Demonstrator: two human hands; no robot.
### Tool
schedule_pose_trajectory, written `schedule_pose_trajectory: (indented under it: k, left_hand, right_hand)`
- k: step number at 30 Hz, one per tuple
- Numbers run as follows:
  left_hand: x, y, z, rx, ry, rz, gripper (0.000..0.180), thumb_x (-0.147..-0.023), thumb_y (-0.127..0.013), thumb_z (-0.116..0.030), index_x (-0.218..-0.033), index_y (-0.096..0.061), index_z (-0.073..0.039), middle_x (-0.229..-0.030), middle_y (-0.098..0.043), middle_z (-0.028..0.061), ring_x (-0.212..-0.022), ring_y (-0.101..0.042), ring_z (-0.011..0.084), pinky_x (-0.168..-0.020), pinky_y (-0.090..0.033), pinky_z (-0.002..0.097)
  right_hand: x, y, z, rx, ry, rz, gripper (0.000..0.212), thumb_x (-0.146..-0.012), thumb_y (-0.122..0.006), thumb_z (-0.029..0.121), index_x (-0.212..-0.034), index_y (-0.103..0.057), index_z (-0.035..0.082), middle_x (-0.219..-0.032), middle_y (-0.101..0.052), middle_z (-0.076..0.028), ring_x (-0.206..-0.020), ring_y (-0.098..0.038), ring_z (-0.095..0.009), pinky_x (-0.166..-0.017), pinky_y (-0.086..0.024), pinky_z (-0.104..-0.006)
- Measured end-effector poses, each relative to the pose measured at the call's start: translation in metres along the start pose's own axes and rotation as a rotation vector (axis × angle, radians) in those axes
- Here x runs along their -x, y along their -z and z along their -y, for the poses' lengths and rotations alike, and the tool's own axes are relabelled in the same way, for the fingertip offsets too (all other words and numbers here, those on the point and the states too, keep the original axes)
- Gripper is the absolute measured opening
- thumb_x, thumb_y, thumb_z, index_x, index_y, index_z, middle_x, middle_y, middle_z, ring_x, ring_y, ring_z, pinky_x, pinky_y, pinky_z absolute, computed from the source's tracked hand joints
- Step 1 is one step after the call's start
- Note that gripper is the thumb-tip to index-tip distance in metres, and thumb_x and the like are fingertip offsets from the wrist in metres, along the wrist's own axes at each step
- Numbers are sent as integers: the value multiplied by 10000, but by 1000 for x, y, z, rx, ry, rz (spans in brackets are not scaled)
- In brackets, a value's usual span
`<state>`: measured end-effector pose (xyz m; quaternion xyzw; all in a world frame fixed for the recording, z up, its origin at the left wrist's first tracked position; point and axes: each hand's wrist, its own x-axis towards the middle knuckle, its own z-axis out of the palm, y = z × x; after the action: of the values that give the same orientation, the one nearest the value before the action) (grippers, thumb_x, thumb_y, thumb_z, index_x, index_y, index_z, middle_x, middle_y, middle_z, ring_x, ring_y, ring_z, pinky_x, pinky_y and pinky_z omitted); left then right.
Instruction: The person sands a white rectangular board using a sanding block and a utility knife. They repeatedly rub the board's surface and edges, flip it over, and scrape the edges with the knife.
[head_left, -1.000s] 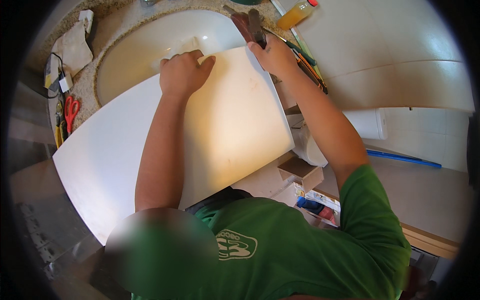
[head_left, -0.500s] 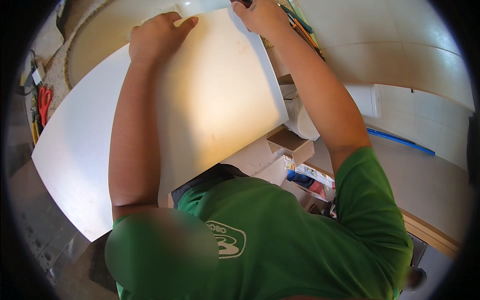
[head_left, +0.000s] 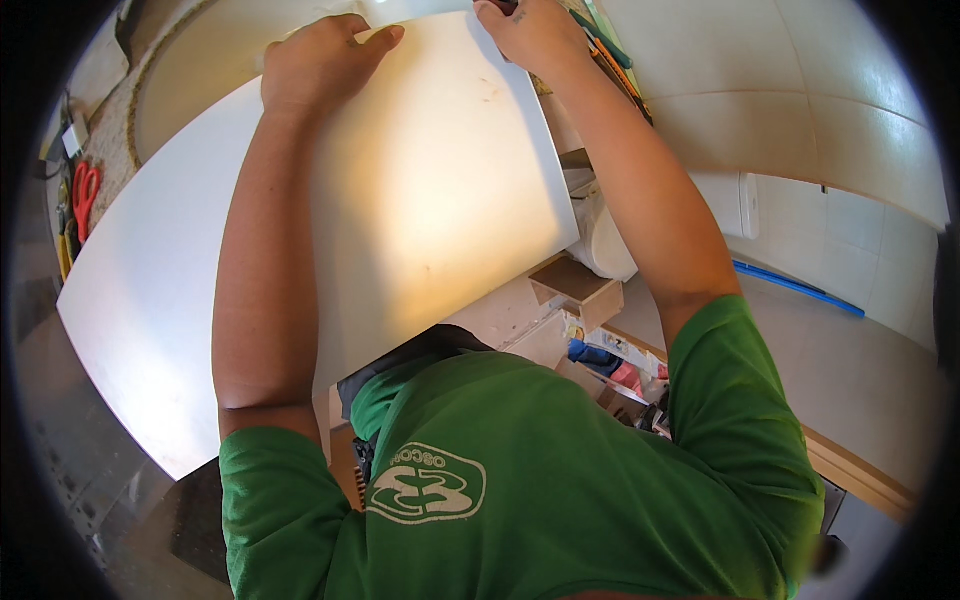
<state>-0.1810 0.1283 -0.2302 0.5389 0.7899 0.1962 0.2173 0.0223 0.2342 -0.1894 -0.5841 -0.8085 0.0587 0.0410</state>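
A large white board (head_left: 440, 190) lies slanted in front of me, its near edge close to my body. My left hand (head_left: 318, 68) is curled over the board's far edge, thumb lying along the top and most fingertips out of sight behind it. At the far right corner of the board, my right hand (head_left: 530, 38) is closed around a small dark object (head_left: 508, 7). Only a bit of that object shows at the top of the picture, and its kind cannot be made out.
Red-handled scissors (head_left: 84, 200) lie with other tools on the stone counter at left. A pale basin (head_left: 200, 85) sits beyond the board. Right of my right wrist are orange and green tools (head_left: 612, 60). A small wooden drawer (head_left: 580, 285) juts out below the board's right corner.
The board and both hands have shifted only slightly. My left sleeve and the shirt's front show more fully now. The grip of each hand looks the same.
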Motion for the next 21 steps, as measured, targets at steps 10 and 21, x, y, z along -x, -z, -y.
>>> schedule_pose_trajectory:
  k: [10, 21]
  left_hand:
    - [1, 5, -5, -43, 33, 63, 604, -948, -557, -639, -1260, -735, -153, -1078, -782, 78, -1024, -734, 222, -999, -487, 356]
    - [1, 3, -1, 1, 10, 24, 628, -914, -582, -690, -1219, -745, -166, -1030, -777, 101, -994, -732, 290, -923, -552, 406]
  right_hand:
    - [16, 0, -4, 47, -2, -1, 572, -968, -621, 453, -1218, -617, -62, -1159, -687, -280, -1100, -673, -412, -927, -551, -475]
    - [62, -13, -33, -57, 24, -66, 550, -910, -648, 517, -1095, -632, -1, -991, -728, -203, -953, -715, -379, -844, -561, -493]
